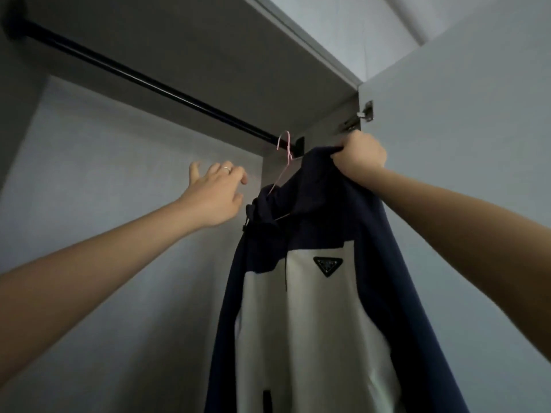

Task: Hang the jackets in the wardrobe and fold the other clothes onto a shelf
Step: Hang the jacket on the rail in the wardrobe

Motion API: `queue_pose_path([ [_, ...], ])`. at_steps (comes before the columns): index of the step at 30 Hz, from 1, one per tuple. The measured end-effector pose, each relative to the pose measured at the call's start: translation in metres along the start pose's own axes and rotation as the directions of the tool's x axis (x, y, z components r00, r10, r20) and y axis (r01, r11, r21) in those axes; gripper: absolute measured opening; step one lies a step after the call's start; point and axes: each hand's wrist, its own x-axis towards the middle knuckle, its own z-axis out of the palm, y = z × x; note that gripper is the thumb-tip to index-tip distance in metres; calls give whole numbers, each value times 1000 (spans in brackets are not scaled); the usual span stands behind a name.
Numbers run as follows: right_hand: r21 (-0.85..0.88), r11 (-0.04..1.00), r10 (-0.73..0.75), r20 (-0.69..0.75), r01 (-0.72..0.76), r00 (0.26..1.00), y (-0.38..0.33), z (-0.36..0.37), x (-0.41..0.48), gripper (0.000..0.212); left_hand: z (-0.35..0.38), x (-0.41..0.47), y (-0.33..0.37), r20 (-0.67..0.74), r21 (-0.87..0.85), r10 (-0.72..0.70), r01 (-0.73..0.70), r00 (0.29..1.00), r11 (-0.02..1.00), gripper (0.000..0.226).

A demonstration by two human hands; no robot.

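A navy and white jacket [313, 308] with a black triangle badge hangs inside the wardrobe on a thin pink wire hanger [283, 156]. The hanger's hook sits over the right end of the dark rail [149, 81]. My right hand [359, 158] is shut on the jacket's navy shoulder or hood fabric, lifted close to the rail's end bracket. My left hand [214, 193], with a ring on one finger, hovers open just left of the jacket's collar, touching nothing.
The wardrobe's grey back wall [119, 204] fills the left and centre. A top panel [208, 40] runs above the rail. The open door [462, 114] with its metal hinge [367, 112] stands at the right, close to my right arm.
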Motion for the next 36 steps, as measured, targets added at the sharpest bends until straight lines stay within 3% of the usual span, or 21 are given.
queue_pose_path([
  [9, 59, 982, -164, -179, 177, 970, -97, 73, 57, 37, 47, 2, -58, 44, 12, -9, 9, 999, 1000, 22],
  [16, 10, 970, -241, -56, 242, 969, -138, 125, 73, 39, 56, 13, -80, 6, -66, -3, 3, 1000, 998, 19],
  [19, -60, 972, -227, -4, 227, 974, -131, 144, 76, 34, 58, 13, -84, -13, -62, 3, -4, 1000, 998, 17],
  [26, -266, 962, -39, 109, 66, 993, -59, 161, 80, 30, 70, 14, -81, 20, -72, -5, 7, 1000, 997, 17],
  [31, -463, 882, -29, 142, 93, 989, -15, 170, 80, 29, 83, 17, -66, 37, -87, 32, -29, 999, 996, 18],
  [36, -587, 796, 9, 260, 151, 966, -11, 183, 70, 45, 98, 14, -52, 50, -108, 36, -31, 998, 994, 18],
])
